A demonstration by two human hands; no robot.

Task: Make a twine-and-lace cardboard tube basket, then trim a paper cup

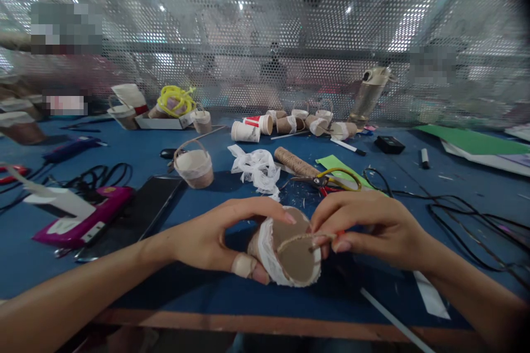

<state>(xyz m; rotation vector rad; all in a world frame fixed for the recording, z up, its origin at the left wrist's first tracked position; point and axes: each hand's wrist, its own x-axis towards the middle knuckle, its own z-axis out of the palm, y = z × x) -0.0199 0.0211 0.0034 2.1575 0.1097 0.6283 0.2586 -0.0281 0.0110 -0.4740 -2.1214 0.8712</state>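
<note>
Near the table's front edge, my left hand (211,234) is closed around a paper cup (298,269), its thumb below and a finger over the rim. A plaster wraps one of its digits. White lace (270,251) runs round the cup, and its brown outer side shows only in part. The cup lies tilted, its mouth facing me and to the right. A twine cord (292,241) arches across the mouth. My right hand (372,226) pinches the cord's end at the cup's right rim; its fingers partly hide the contact.
Ahead lie bunched lace (259,171), a twine spool (296,162), scissors (321,181) and a finished-looking handled cup (194,168). Left are a dark phone (141,215) and a purple power strip (89,220). Black cables (455,204) spread right. More cups stand behind, before a perforated screen (256,27).
</note>
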